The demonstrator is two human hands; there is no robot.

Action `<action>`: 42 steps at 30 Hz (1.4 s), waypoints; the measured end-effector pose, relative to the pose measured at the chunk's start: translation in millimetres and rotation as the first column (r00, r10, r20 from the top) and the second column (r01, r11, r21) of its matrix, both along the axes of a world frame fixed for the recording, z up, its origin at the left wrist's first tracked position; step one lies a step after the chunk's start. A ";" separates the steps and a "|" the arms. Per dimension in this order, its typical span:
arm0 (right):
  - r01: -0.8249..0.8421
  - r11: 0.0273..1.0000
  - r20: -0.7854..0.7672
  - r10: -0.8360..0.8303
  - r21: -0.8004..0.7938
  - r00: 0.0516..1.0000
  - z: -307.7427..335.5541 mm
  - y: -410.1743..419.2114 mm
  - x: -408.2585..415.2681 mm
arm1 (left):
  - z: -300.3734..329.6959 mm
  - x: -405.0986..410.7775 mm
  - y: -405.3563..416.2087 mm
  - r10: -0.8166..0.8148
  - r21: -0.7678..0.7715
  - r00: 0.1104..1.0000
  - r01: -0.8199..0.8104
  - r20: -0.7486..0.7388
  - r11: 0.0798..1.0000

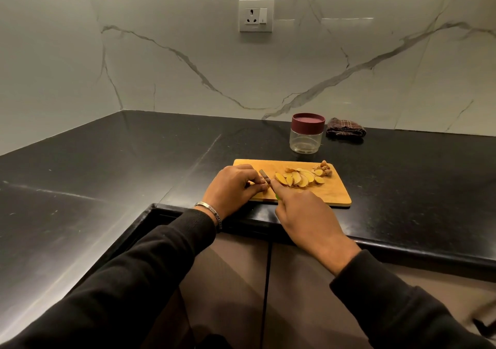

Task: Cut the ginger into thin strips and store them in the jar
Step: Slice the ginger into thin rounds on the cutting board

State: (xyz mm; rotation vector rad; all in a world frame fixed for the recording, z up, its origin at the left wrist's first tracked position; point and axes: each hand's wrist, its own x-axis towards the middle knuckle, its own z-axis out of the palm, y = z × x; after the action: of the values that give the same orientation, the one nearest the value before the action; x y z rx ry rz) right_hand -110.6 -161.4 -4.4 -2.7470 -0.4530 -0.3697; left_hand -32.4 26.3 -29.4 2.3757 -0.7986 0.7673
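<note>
A person stands at a black counter (134, 160) with a wooden cutting board (332, 195) near its front edge. The left hand (230, 187) rests on the left end of the board, fingers curled down, pinching a small bit of ginger (264, 187) against the wood. The right hand (306, 214) is wrapped around a knife (265, 178) — a sliver of green handle peeks out, and the blade sits right next to the left fingertips. Beside the blade, flat ginger slices (295, 179) lie fanned out in the middle of the board, with some knobby end pieces (324, 170) by the far right corner. Behind the board stands a clear jar (306, 137) with its dark red lid (308, 121) on — a folded checked cloth (345, 130) lies just beside it, by the marble wall (188, 66).
</note>
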 end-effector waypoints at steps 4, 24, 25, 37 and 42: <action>0.022 0.998 -0.013 -0.023 -0.064 1.000 1.2 1.5 -2.0 | 0.8 -1.3 -1.1 -0.002 0.010 1.000 0.002 0.010 1.000; 0.034 0.997 -0.009 -0.035 -0.064 0.999 -7.2 8.7 -8.1 | 1.1 -0.8 -2.8 0.028 0.052 0.999 -0.029 0.016 0.998; 0.032 0.997 -0.008 -0.033 -0.063 0.999 -7.3 8.6 -8.4 | 1.1 -0.8 -2.5 0.028 0.053 1.000 -0.029 0.014 0.998; 0.036 0.998 -0.016 -0.037 -0.051 0.999 -8.0 8.1 -7.6 | 1.7 -2.1 -2.7 0.025 0.047 1.000 -0.024 -0.017 0.999; 0.039 0.998 -0.018 -0.040 -0.054 0.999 -8.7 8.5 -7.6 | 1.0 -2.6 -2.8 0.028 0.036 0.999 -0.027 -0.026 0.999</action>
State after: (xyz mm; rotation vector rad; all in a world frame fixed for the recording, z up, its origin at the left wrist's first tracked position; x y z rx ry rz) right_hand -118.2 -152.9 -13.1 -2.8130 -0.4102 -0.3462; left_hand -34.9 23.5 -28.4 2.4281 -0.7772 0.7369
